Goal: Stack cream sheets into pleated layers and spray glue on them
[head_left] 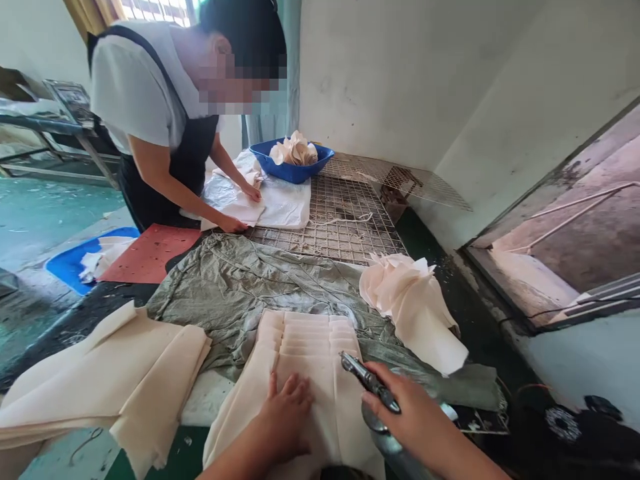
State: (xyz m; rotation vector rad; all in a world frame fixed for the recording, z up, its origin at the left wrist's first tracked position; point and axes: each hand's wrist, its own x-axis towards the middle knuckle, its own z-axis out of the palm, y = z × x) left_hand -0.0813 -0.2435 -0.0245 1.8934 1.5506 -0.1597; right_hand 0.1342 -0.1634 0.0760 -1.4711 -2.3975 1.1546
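Head view: right hand [406,404] holds tool [369,379], any lettering unclear.

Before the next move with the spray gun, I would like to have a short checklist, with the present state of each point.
1. Spray gun is gripped: ok, the right hand holds it.
2. Nozzle is apart from the grooved panel: cannot tell; it is over the panel, but the gap is unclear.
3. Left hand steadies the panel: ok, it lies spread on top.
4. Pile of pale sheets is off the panel: ok, it lies apart, to the left.
5. Co-worker's hands are away from the panel: ok, they are beyond the grey-green cloth.
6. Gun's cup is filled: cannot tell, its inside is hidden.
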